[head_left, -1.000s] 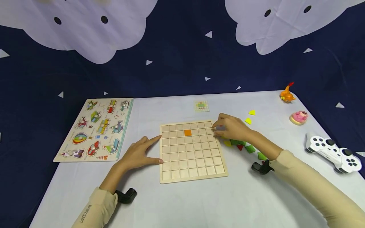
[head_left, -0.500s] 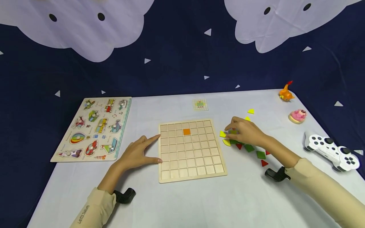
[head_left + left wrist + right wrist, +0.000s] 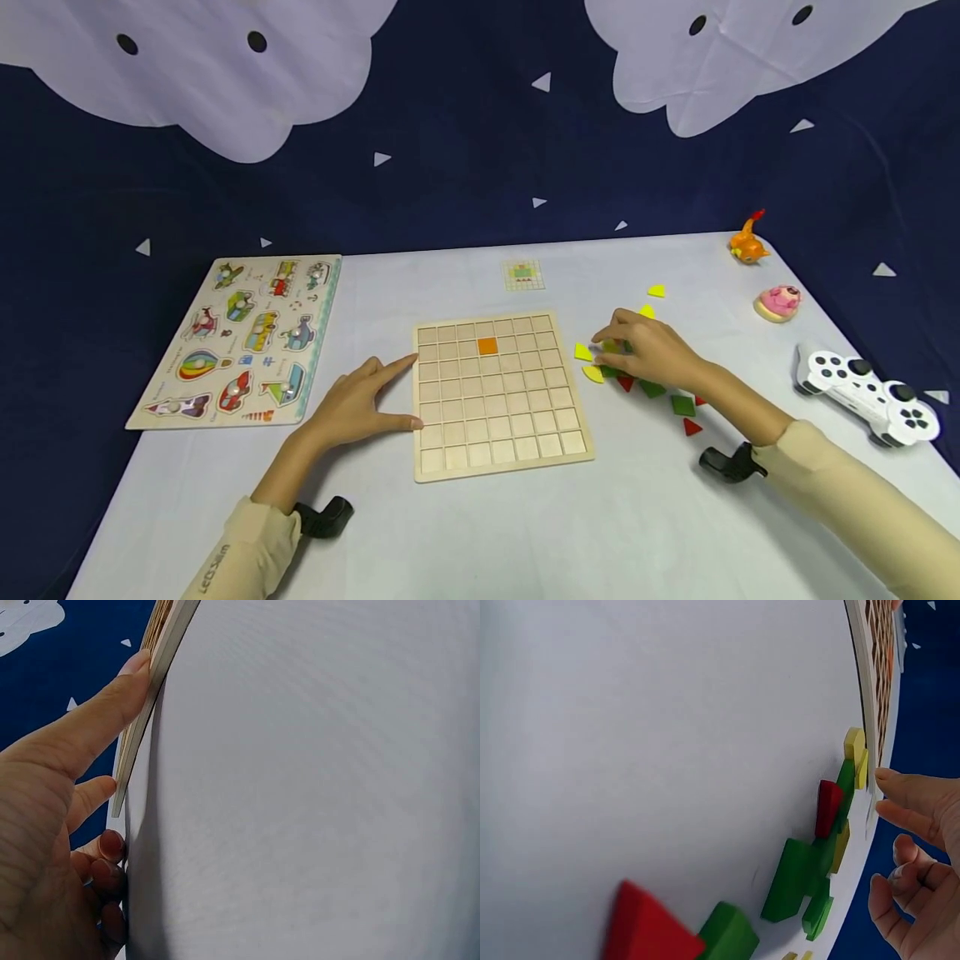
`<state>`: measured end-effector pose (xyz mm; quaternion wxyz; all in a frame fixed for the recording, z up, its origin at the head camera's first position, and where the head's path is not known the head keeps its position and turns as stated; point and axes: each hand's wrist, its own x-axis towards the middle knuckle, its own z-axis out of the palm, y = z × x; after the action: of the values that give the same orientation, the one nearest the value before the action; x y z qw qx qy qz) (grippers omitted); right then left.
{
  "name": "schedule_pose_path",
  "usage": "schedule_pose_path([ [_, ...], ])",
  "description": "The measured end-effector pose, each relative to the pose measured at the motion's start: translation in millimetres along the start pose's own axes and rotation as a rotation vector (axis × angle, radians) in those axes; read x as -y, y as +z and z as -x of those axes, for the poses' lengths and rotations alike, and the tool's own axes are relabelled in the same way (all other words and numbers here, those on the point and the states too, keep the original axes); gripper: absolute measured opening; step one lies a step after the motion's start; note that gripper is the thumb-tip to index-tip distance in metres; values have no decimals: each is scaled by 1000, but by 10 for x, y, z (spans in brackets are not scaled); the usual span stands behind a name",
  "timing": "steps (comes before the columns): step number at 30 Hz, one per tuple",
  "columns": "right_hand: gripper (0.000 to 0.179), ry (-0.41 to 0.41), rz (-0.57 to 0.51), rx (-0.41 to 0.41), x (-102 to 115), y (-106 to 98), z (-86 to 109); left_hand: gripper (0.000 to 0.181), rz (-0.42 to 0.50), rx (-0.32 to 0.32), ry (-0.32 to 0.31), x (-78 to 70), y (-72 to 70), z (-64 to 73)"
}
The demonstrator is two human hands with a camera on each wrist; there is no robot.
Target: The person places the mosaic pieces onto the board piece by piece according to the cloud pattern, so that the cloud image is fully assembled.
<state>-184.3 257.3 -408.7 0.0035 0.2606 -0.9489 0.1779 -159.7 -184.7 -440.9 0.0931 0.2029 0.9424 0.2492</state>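
A square wooden grid board [image 3: 495,408] lies on the white table, with one orange square tile [image 3: 487,346] in an upper cell. My left hand [image 3: 352,402] touches the board's left edge with outstretched thumb and index finger; the left wrist view shows the thumb [image 3: 112,705] against that edge. To the board's right, my right hand [image 3: 648,348] hovers over a cluster of pieces, thumb and index finger apart, nothing visible between them. Near it are a yellow piece [image 3: 582,352], a red triangle [image 3: 692,427] and green pieces [image 3: 787,881]. The hand partly hides the cluster.
A small pattern card [image 3: 523,275] lies behind the board. At left is a vehicle peg puzzle [image 3: 240,342]. On the right are a white game controller [image 3: 866,392], a pink toy [image 3: 777,302] and an orange toy [image 3: 747,243]. A dark cloud-print cloth [image 3: 465,183] hangs behind.
My right hand has moved right, from the board's upper right edge to above the pieces, then stayed there. The left hand keeps its place on the board's edge. The head view has shifted slightly.
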Motion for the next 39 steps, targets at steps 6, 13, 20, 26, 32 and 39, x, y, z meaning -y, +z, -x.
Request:
schedule_pose_path([
  [6,35,-33,-12,72,39,13,-114,100,1,0,-1,-1,2,-2],
  [13,31,-44,29,113,18,9,-135,99,-2,-4,4,1,5,5],
  [20,29,-33,35,72,-12,45,-105,99,-5,-7,4,3,5,4],
  [26,19,-67,77,-45,-1,119,-85,99,-10,-8,2,3,9,2],
  [32,11,-71,66,-53,54,150,-78,99,-18,-8,0,-13,3,4],
  [39,24,-23,35,-18,93,100,-114,99,-18,-10,-7,-19,4,11],
])
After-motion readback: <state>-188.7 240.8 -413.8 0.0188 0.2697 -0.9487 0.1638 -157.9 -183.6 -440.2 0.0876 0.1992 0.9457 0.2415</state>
